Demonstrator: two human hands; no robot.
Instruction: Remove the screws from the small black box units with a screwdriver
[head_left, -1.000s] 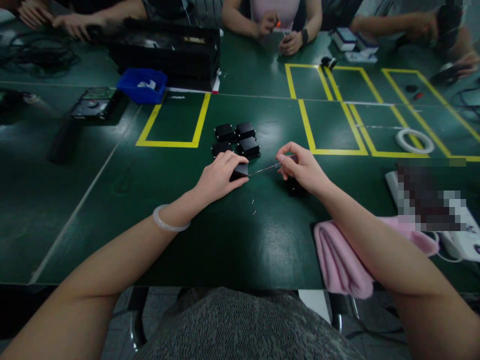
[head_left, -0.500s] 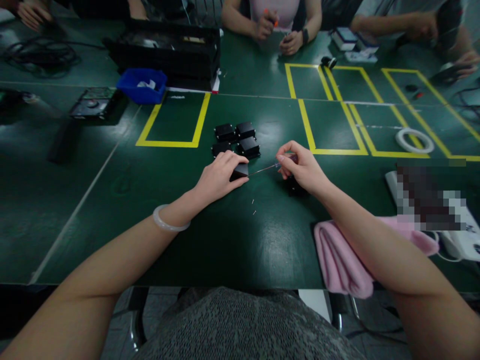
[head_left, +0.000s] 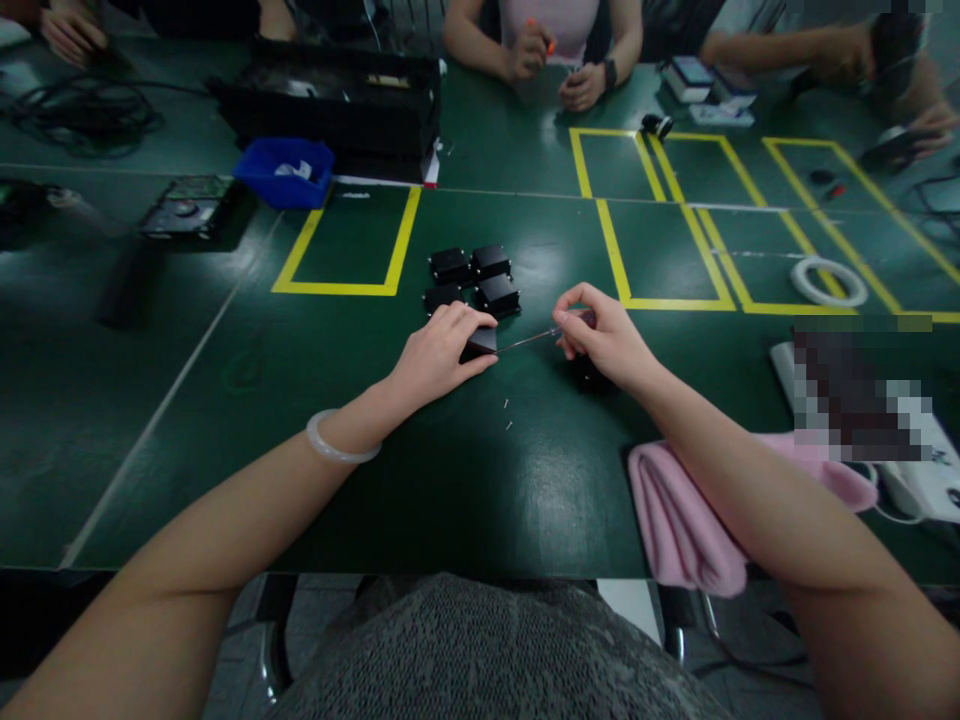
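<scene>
My left hand [head_left: 448,348] is closed around a small black box [head_left: 481,343], thumb at its near side and fingers over the top. A screwdriver [head_left: 529,339] is pinched in my right hand [head_left: 596,330], its thin shaft pointing left so the tip meets the right end of that box. Several similar black boxes [head_left: 496,293] with small bright screws at their ends sit grouped just beyond my left hand. Two loose screws [head_left: 508,425] lie on the green table [head_left: 442,480] nearer to me. Partly hidden beneath my right hand is another black item [head_left: 589,378].
A folded pink cloth [head_left: 679,520] lies under my right forearm, beside a white power strip [head_left: 934,470]. Farther right is a white tape roll [head_left: 829,282]. A blue bin [head_left: 283,175] stands by a large black crate [head_left: 337,110]. Co-workers' hands [head_left: 581,88] rest across the table.
</scene>
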